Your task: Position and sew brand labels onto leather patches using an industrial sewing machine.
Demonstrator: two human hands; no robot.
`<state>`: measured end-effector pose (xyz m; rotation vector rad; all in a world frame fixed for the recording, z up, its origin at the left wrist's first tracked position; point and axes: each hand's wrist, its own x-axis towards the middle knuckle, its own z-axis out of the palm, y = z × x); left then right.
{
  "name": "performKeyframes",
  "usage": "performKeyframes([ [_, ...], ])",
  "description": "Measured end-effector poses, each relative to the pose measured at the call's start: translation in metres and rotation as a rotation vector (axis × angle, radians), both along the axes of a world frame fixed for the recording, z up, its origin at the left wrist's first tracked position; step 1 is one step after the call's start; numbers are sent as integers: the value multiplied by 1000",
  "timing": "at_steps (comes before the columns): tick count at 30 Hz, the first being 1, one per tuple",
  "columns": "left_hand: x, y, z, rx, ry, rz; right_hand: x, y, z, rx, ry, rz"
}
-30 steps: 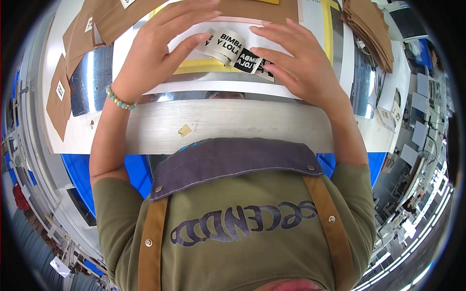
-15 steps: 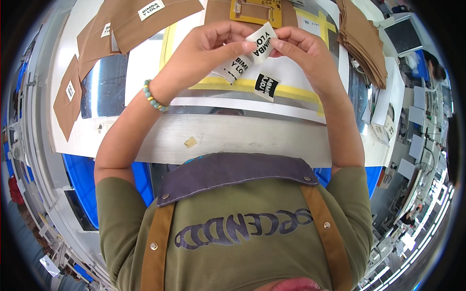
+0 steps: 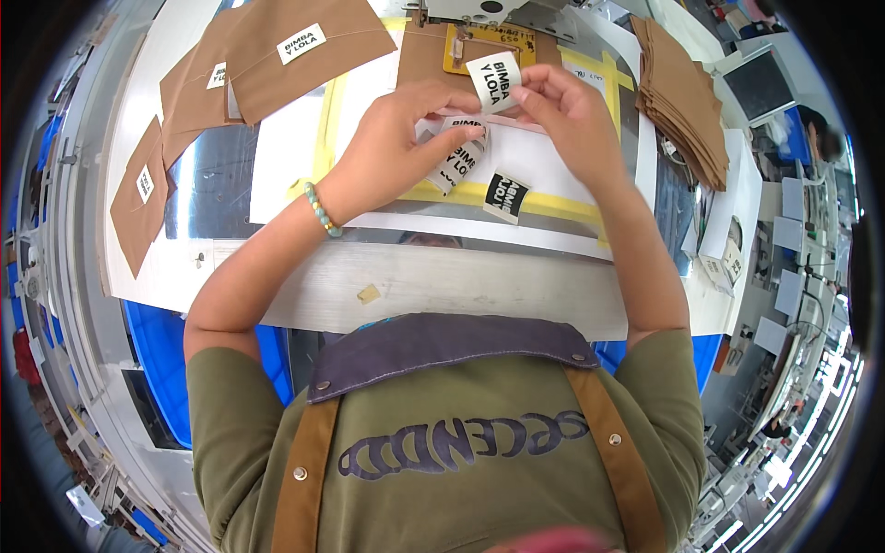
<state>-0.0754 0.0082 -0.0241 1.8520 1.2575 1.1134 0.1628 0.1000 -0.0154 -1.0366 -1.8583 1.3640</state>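
My right hand (image 3: 576,124) pinches a white printed label (image 3: 492,81) by its right side, raised just below a yellow plastic template (image 3: 477,48). Lower and to the left, my left hand (image 3: 401,147) has its fingers closed on a loose bunch of similar white labels (image 3: 454,168), its thumb over the upper part. A small black label with a pale border (image 3: 505,197) lies by itself on the taped white sheet (image 3: 286,180). Brown fabric lies under the template.
Machine head (image 3: 489,13) at top centre. Brown panels with white labels (image 3: 277,83) at left, a brown stack (image 3: 678,106) at right. Blue bins (image 3: 147,359) under the worktable's pale edge (image 3: 442,300). A dark screen (image 3: 751,83) and a person (image 3: 811,129) at far right.
My hands went from spread fingers to gripping labels. A white label held between both hands is now in the right alone, while the left has dropped to the bunch. The view has shifted.
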Motion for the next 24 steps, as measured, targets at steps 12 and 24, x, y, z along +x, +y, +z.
performKeyframes([
  [12, -7, -9, -6, 202, 434, -185, -17, 111, -21, 340, -385, 91],
  [24, -14, 60, -28, 319, 701, -27, -13, 85, -21, 661, -434, 74],
])
